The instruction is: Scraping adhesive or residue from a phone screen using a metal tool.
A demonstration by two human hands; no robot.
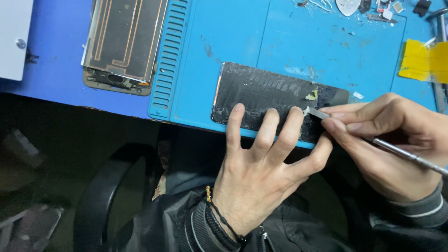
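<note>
On blue mat [224, 42], left hand [261, 158] spread flat on phone panel [266, 91], right hand [387, 140] pinching metal scraper [396, 151]

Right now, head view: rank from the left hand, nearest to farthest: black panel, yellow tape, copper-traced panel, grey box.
1. black panel: under the left hand, its fingers pressing on it.
2. copper-traced panel: up and to the left, off the mat.
3. yellow tape: far right edge.
4. grey box: top-left corner.

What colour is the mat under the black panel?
The work mat is light blue; the head view shows it under the black panel.
</note>
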